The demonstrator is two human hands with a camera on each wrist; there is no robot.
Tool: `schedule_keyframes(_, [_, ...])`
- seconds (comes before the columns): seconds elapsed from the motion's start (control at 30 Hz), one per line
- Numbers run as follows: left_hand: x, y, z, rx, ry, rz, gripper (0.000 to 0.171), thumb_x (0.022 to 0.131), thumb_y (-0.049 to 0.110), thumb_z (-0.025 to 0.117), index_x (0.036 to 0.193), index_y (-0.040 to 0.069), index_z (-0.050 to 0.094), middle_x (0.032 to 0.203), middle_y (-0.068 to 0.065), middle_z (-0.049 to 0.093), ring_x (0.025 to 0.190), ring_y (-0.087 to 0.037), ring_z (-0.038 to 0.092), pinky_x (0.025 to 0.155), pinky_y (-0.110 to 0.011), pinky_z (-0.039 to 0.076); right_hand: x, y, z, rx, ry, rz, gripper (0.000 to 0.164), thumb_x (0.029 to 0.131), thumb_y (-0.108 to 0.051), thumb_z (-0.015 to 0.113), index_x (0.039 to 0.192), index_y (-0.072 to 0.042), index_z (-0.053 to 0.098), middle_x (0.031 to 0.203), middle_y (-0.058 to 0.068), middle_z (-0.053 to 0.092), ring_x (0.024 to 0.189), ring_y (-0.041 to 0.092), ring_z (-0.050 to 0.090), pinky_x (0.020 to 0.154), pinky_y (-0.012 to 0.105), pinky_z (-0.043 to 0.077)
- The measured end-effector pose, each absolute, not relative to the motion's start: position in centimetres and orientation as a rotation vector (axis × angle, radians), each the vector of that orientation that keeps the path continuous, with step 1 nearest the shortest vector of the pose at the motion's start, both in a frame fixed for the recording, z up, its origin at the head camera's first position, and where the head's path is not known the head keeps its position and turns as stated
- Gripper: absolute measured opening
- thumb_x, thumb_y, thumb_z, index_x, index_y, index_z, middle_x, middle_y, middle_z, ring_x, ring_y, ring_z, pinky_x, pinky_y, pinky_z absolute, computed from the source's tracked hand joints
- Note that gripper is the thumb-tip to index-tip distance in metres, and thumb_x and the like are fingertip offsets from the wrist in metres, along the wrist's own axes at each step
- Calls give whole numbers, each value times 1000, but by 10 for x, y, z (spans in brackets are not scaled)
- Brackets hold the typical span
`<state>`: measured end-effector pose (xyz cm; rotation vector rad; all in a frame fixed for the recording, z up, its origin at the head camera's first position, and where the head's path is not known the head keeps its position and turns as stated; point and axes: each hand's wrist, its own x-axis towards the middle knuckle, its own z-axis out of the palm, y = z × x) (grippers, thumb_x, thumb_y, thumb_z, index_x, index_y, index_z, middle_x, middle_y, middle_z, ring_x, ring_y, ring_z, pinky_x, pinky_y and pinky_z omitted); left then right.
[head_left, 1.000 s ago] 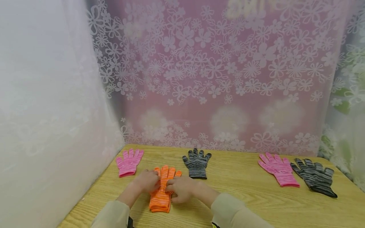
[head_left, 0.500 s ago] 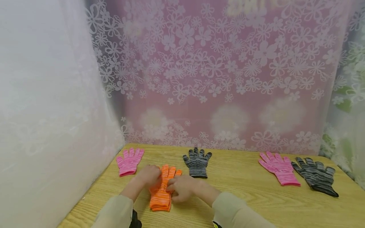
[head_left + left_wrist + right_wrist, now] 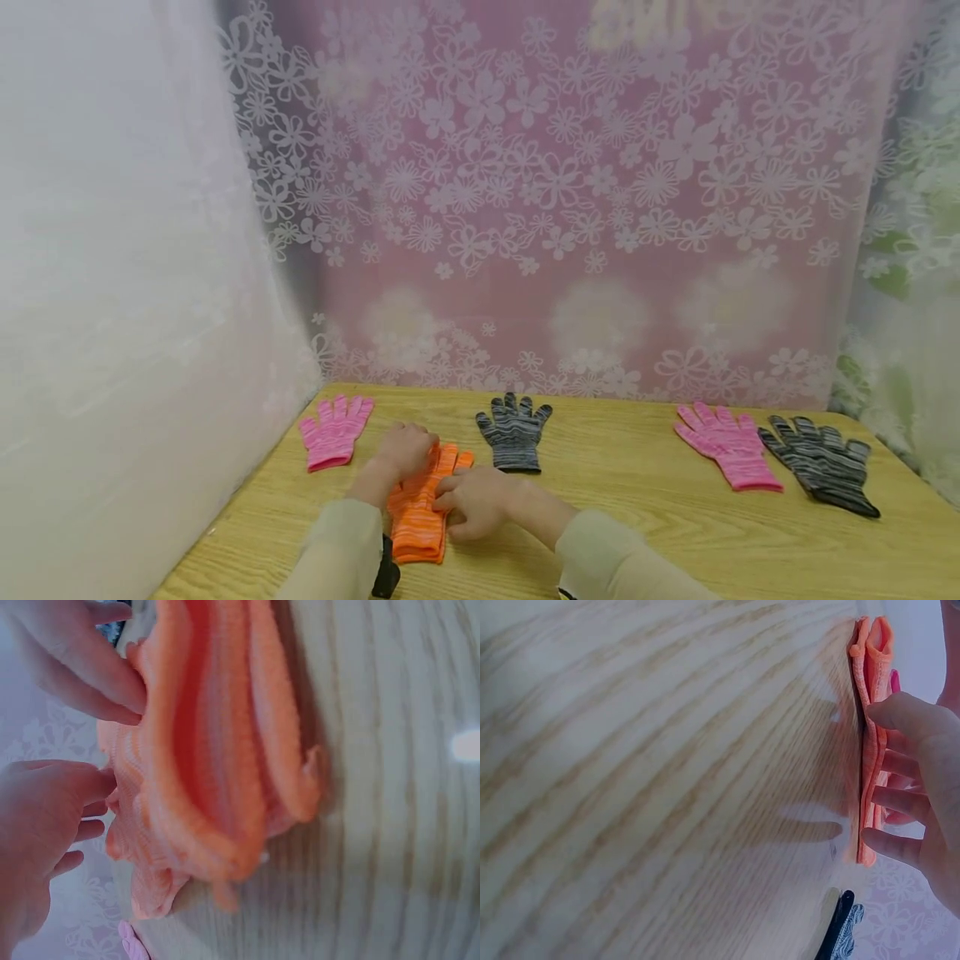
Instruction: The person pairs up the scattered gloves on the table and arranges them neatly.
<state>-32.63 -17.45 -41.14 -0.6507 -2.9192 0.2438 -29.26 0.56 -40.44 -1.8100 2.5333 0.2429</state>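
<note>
A stacked pair of orange striped knit gloves (image 3: 418, 525) lies on the table, cuffs toward me, one cuff gaping in the left wrist view (image 3: 202, 735). At the finger end, my left hand (image 3: 407, 450) pinches the glove; its exact contact is partly hidden. My right hand (image 3: 480, 502) rests along the right side of the gloves. In the right wrist view its spread fingers (image 3: 900, 801) and thumb touch the glove edge without curling round it. A grey-black knit glove (image 3: 516, 433) lies just beyond the right hand, and a pink glove (image 3: 334, 433) beyond the left.
At the right, another pink glove (image 3: 731, 446) lies against a second grey-black glove (image 3: 821, 465). The wooden table (image 3: 622, 533) ends at a flowered curtain (image 3: 600, 208) behind and a white sheet (image 3: 150, 292) on the left.
My left hand has moved forward and slightly right, toward the orange gloves' fingertips. The right hand stays almost where it was, and the other gloves have not moved.
</note>
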Motion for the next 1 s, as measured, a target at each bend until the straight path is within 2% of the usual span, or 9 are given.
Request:
schedule_keyframes(0.13, [-329, -173, -416, -610, -2939, 195, 16, 87, 16, 62, 103, 15, 68, 96, -4, 64, 97, -26, 58, 91, -45, 40, -292, 4, -403, -1795, 2535, 253, 41, 91, -39, 54, 128, -22, 56, 129, -5, 51, 118, 8, 47, 95, 24, 38])
schedule_keyframes(0.27, [-330, -172, -416, -630, -2916, 142, 6, 85, 12, 64, 84, 14, 69, 85, -2, 62, 90, -25, 59, 87, -44, 42, -293, 3, -402, -1788, 2541, 261, 42, 89, -40, 55, 128, -23, 57, 129, -6, 51, 117, 7, 48, 93, 23, 38])
schedule_keyframes(0.43, [-330, -171, -413, -654, -2900, 144, 12, 83, 10, 64, 71, 11, 65, 78, -3, 57, 82, -25, 58, 84, -42, 44, -294, 3, -403, -1786, 2540, 256, 42, 89, -40, 55, 128, -24, 57, 129, -6, 51, 115, 7, 49, 92, 22, 39])
schedule_keyframes(0.57, [-332, -172, -410, -672, -2891, 88, 17, 80, 4, 64, 64, 9, 61, 77, -5, 56, 71, -22, 57, 72, -37, 47, -295, 4, -403, -1791, 2539, 250, 42, 89, -40, 56, 127, -24, 57, 128, -6, 51, 115, 7, 49, 92, 22, 39])
schedule_keyframes(0.7, [-332, -175, -406, -666, -2873, 51, 18, 81, -2, 62, 65, 6, 62, 78, -7, 57, 66, -21, 56, 61, -31, 47, -295, 4, -403, -1779, 2537, 250, 42, 89, -40, 56, 128, -23, 57, 129, -6, 51, 117, 7, 48, 93, 22, 38])
schedule_keyframes(0.83, [-330, -177, -406, -653, -2862, 119, 18, 83, -2, 61, 67, 5, 64, 85, -8, 59, 74, -24, 59, 68, -35, 49, -296, 4, -402, -1750, 2533, 245, 43, 90, -40, 55, 129, -23, 56, 131, -5, 50, 119, 8, 47, 95, 24, 38])
schedule_keyframes(1.0, [-327, -178, -413, -685, -2886, 279, 17, 83, 5, 63, 68, 12, 64, 82, -4, 57, 81, -24, 57, 78, -38, 46, -295, 5, -403, -1768, 2527, 226, 42, 89, -39, 56, 128, -22, 56, 129, -5, 51, 117, 8, 47, 95, 23, 37])
